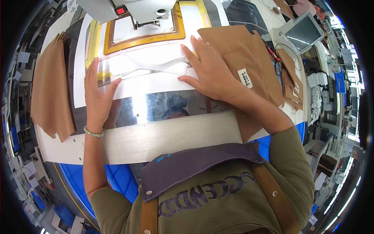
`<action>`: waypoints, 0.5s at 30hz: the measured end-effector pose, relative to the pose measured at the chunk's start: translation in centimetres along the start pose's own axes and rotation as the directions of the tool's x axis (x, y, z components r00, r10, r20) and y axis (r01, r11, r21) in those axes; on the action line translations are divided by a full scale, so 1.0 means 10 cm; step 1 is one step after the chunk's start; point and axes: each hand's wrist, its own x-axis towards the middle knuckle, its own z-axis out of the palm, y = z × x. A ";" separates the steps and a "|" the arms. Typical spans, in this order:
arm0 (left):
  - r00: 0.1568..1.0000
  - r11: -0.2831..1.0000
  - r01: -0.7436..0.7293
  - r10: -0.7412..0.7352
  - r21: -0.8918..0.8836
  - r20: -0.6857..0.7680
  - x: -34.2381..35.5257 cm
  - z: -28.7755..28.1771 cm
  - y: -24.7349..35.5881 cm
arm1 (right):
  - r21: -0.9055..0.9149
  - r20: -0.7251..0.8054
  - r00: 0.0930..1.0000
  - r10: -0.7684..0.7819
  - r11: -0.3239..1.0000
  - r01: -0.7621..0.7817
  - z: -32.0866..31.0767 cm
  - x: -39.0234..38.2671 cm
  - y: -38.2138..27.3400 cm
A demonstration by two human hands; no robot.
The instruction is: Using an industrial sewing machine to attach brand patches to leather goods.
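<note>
A white sewing template (156,84) with yellow taped edges lies flat under the head of a sewing machine (146,8). An amber frame (144,42) sits at its far part, below the needle area. A thin, glossy white piece (156,67) lies rumpled across the template between my hands. My left hand (97,91) rests along the template's left edge, thumb apart from the fingers. My right hand (208,66) lies at the right side with fingers spread, near brown fabric panels (249,50) that bear a white label. Neither hand grips anything visible.
More brown fabric (52,85) hangs over the table's left side. A metal plate (171,136) edges the table before me. At right are a screen (304,33), red-handled tools (274,56) and labelled brown pieces (292,87). Blue bins (120,177) stand below.
</note>
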 end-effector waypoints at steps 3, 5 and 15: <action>0.992 0.992 -0.123 0.122 0.029 0.031 -0.01 0.05 0.02 | 0.148 0.078 0.997 0.010 0.989 -0.021 0.08 -0.03 -0.14; 0.985 0.986 -0.164 0.163 0.020 0.053 0.03 0.07 0.01 | 0.184 0.137 0.990 0.024 0.982 -0.049 -0.04 -0.03 -0.24; 0.898 0.909 -0.402 0.368 0.110 0.242 0.28 0.00 0.10 | 0.139 0.026 0.968 -0.248 0.960 0.242 0.06 0.16 -0.11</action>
